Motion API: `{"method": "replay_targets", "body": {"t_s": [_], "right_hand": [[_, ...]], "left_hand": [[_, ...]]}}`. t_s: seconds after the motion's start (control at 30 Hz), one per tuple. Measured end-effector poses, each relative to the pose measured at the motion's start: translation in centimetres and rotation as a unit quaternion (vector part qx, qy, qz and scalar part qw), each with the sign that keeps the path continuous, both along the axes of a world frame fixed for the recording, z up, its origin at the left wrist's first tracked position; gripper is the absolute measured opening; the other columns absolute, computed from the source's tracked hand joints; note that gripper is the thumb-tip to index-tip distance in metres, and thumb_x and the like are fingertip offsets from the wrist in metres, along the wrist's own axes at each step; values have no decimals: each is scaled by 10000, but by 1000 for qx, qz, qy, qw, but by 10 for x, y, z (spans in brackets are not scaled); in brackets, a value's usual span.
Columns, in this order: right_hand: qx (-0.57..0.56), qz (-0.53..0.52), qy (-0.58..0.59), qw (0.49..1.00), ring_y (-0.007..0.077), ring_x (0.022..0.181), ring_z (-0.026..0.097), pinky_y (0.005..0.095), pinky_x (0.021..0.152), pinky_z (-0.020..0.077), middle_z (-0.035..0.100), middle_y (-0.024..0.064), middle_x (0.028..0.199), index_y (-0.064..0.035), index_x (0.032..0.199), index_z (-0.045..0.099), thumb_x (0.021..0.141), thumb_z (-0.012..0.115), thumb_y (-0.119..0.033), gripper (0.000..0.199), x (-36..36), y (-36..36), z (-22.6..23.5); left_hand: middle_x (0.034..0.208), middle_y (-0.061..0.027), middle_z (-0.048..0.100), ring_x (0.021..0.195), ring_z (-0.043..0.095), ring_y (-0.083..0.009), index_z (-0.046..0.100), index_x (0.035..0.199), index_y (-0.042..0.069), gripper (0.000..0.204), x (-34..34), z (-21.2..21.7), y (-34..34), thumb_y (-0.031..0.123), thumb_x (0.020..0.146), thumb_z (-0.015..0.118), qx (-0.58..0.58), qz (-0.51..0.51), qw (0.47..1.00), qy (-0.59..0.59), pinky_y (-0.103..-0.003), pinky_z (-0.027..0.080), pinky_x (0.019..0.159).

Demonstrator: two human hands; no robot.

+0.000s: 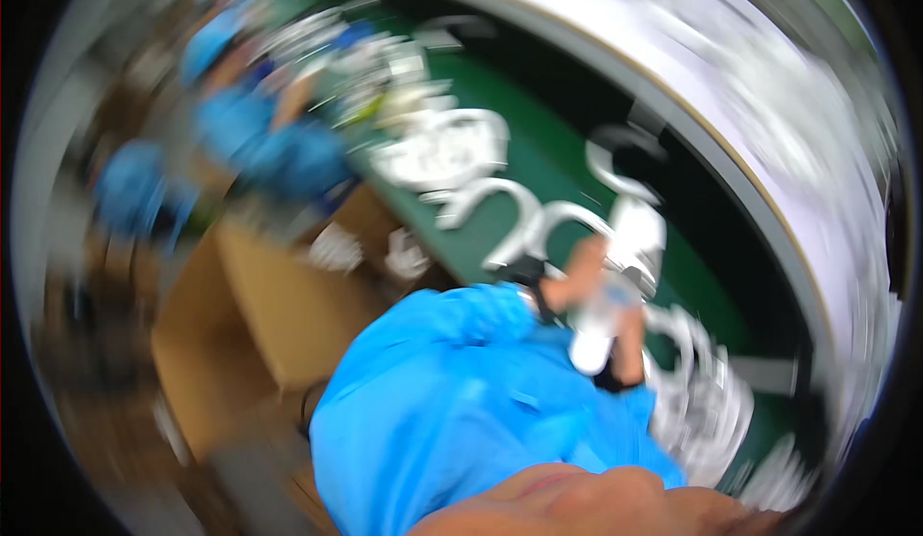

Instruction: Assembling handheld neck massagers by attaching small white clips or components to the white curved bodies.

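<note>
Strong motion blur covers the scene. In front of my blue-sleeved body, my left hand (580, 272) closes on a white plastic part (636, 238), a pale block with a curved white hoop beyond it. My right hand (630, 336) is closed at the lower end of the same part, beside a rounded white end (590, 342). Smearing hides the separate fingers, and a dark band circles each wrist. Whether the block, hoop and rounded end form one piece I cannot tell. Curved white pieces (495, 211) lie just left of my hands on the green work surface (543, 132).
White parts are heaped at the right (707, 397) and farther along the bench (447, 149). An open cardboard box (255, 315) stands at the left. Two people in blue, one at the bench (269, 142), one behind (135, 190), are at the upper left. A pale raised ledge (673, 65) curves along the far side.
</note>
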State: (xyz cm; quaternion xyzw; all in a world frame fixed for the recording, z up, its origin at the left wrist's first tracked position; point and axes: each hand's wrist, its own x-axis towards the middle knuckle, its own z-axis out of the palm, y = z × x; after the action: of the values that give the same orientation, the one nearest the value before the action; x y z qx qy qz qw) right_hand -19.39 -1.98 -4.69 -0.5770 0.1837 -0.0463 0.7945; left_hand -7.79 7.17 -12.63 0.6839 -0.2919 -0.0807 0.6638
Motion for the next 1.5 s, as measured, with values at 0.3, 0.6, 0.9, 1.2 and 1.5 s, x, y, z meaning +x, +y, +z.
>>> {"method": "replay_targets", "body": {"t_s": [0.3,0.6,0.9,1.2,1.5], "right_hand": [[231,-150,-102,956,136,827,620,283,707,535,622,71,1021,-12,1217,491,884,563,-113,356,-156,-34,61],[78,-559,-36,824,188,550,631,304,446,515,620,94,696,-30,856,545,832,623,-186,176,-340,-183,33],[-21,-658,119,744,202,667,604,346,560,502,615,98,788,1,877,630,788,665,-217,238,-608,-447,-145],[-47,-623,348,699,209,489,556,288,393,431,594,114,658,5,870,584,793,633,-355,371,-623,-512,-193],[-614,-467,477,422,244,624,631,314,551,490,657,179,872,22,1153,564,846,542,-480,588,-547,-374,-74]], "left_hand": [[1004,-207,624,858,648,-264,513,1126,-66,328,-85,116,-133,143,877,562,2,-377,908,183,-335,557,708],[1107,-128,616,897,624,-176,484,1232,-33,392,-197,146,-272,163,896,532,92,-487,858,136,-245,502,689],[868,-63,648,701,616,-132,602,1047,31,268,-40,48,-190,209,851,562,296,-178,928,138,-251,492,595],[798,-119,640,594,628,-207,603,978,19,248,80,-3,-143,155,771,606,360,128,919,102,-319,504,507],[800,-201,632,706,652,-314,610,940,-63,327,191,-107,-196,215,769,617,354,94,922,126,-362,551,587]]}}
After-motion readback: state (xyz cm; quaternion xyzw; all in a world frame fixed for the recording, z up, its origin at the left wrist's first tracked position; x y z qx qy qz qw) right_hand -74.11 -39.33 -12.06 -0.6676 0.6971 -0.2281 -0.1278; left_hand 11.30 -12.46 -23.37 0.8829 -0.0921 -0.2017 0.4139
